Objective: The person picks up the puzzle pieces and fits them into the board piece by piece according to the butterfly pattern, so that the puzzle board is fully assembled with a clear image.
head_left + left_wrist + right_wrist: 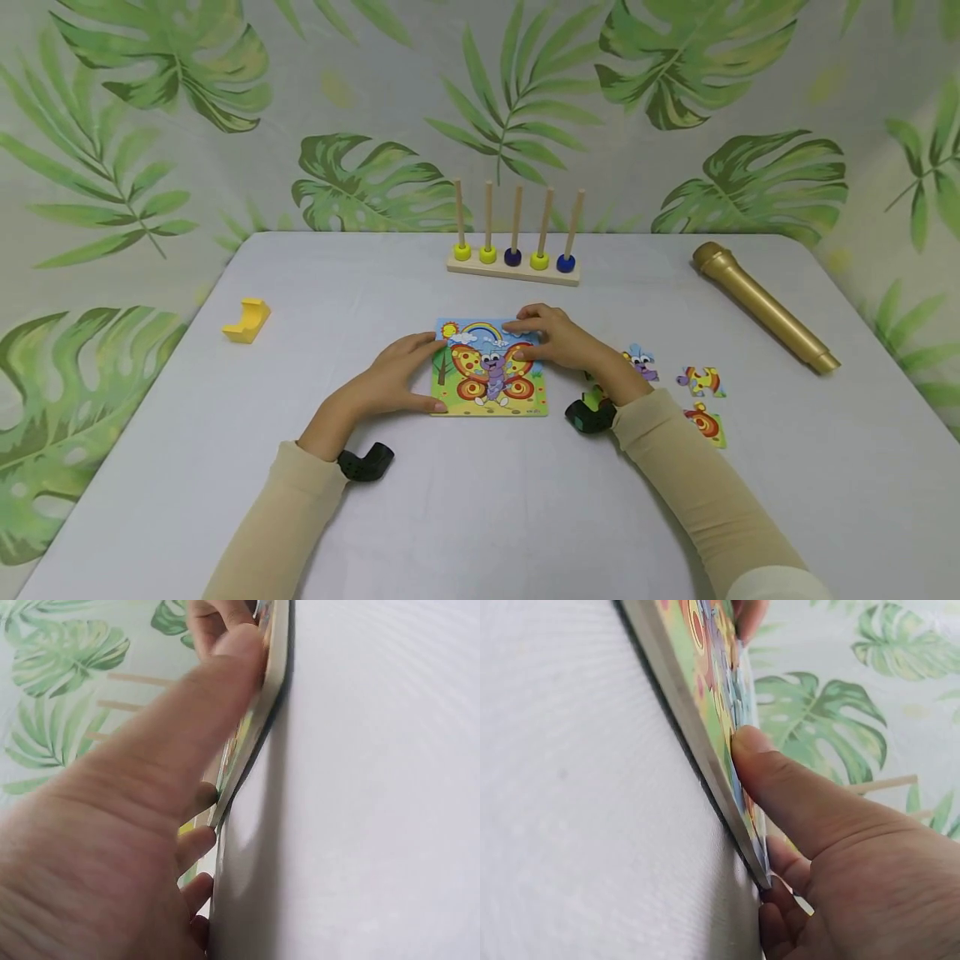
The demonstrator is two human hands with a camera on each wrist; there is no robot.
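Note:
A butterfly jigsaw puzzle (491, 375) lies on the white table in front of me, its picture showing a purple butterfly, a rainbow and a sun. My left hand (397, 377) holds its left side, thumb at the near left corner and fingers along the left edge. Across from it, my right hand (558, 337) grips the far right part, with the thumb (754, 746) on the picture face and other fingers round the board's edge. Both hands also show at the puzzle board (277, 660) in the left wrist view. Loose jigsaw pieces (703, 381) lie beside my right forearm, which partly covers some.
A wooden peg stand (513, 270) with yellow and dark blue beads stands at the back. A gold microphone-shaped object (765, 304) lies at the right. At the far left sits a yellow notched block (249, 321). Leaf-patterned cloth (360, 100) hangs behind the table.

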